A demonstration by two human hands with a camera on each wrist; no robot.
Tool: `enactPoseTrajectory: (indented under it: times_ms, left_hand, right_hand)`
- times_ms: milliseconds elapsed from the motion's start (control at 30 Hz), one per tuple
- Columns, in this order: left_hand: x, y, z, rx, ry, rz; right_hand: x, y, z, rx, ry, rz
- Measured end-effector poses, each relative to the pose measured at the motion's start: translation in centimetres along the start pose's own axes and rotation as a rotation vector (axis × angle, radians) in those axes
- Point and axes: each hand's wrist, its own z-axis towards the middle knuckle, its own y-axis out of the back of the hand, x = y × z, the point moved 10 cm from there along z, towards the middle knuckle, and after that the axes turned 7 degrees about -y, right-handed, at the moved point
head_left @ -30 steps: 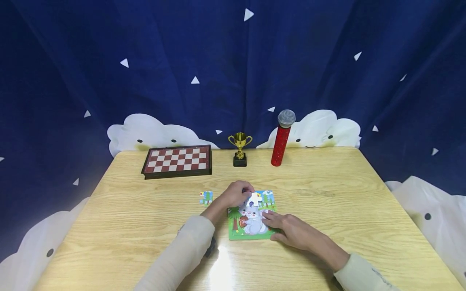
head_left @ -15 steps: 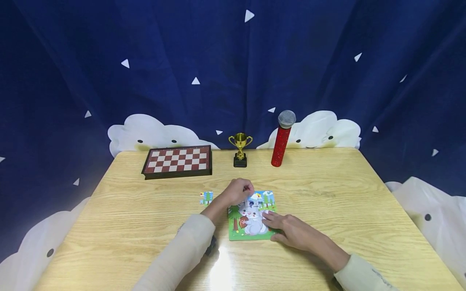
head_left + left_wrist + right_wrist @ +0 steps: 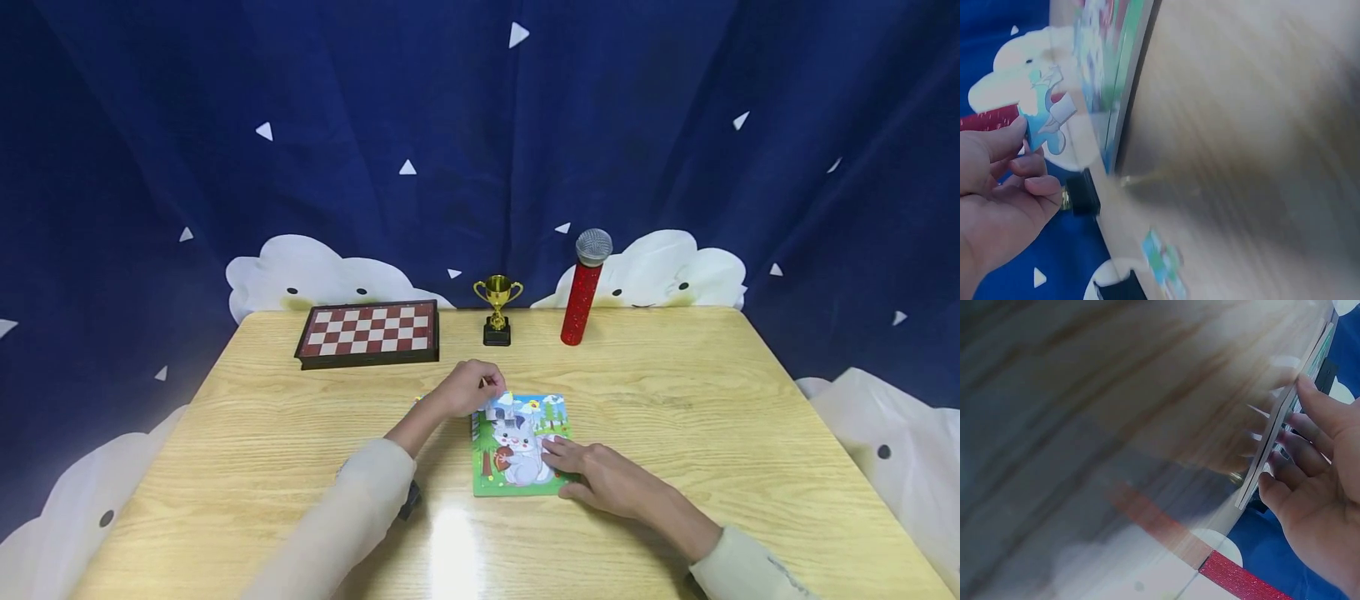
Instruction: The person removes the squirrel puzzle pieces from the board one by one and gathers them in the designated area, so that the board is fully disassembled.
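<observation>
My left hand (image 3: 471, 387) pinches a jigsaw piece (image 3: 1041, 119) between thumb and fingers, tilted above the top left part of the puzzle board (image 3: 517, 479). The piece shows light blue with grey and white. The board pictures a grey squirrel holding a nut among green trees. My right hand (image 3: 600, 479) rests on the board's right side with its fingers extended over the picture; in the right wrist view the thumb (image 3: 1313, 400) lies at the board's edge. A loose jigsaw piece (image 3: 1163, 262) lies on the table left of the board, mostly hidden behind my left wrist in the head view.
Along the table's far side stand a red and white checkered board in a black frame (image 3: 367, 333), a small gold trophy cup (image 3: 497, 296) on a black base, and a red glittery microphone (image 3: 581, 304). A dark blue curtain (image 3: 420, 100) hangs behind the table (image 3: 675, 392).
My left hand has moved left with the piece, which has tilted and shows less white glare. My left forearm now covers most of the loose piece. The right hand stays in place.
</observation>
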Motion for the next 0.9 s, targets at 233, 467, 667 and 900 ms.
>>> enactPoseTrajectory:
  times_ms: [233, 467, 667, 900]
  left_hand:
    - [2.1, 2.2, -2.0, 0.002, 0.050, 0.010]
    - [4.5, 5.2, -4.2, -0.020, 0.100, 0.040]
    - [6.5, 7.9, -6.2, -0.049, 0.138, 0.061]
    - [9.1, 9.1, -8.1, -0.024, 0.214, 0.081]
  right_hand:
    - [0.0, 0.0, -0.1, 0.009, -0.009, -0.003]
    - [-0.1, 0.0, -0.1, 0.006, -0.014, 0.000]
    - [0.0, 0.0, 0.0, -0.002, -0.001, 0.005]
    - [-0.1, 0.0, 0.0, -0.004, 0.004, -0.001]
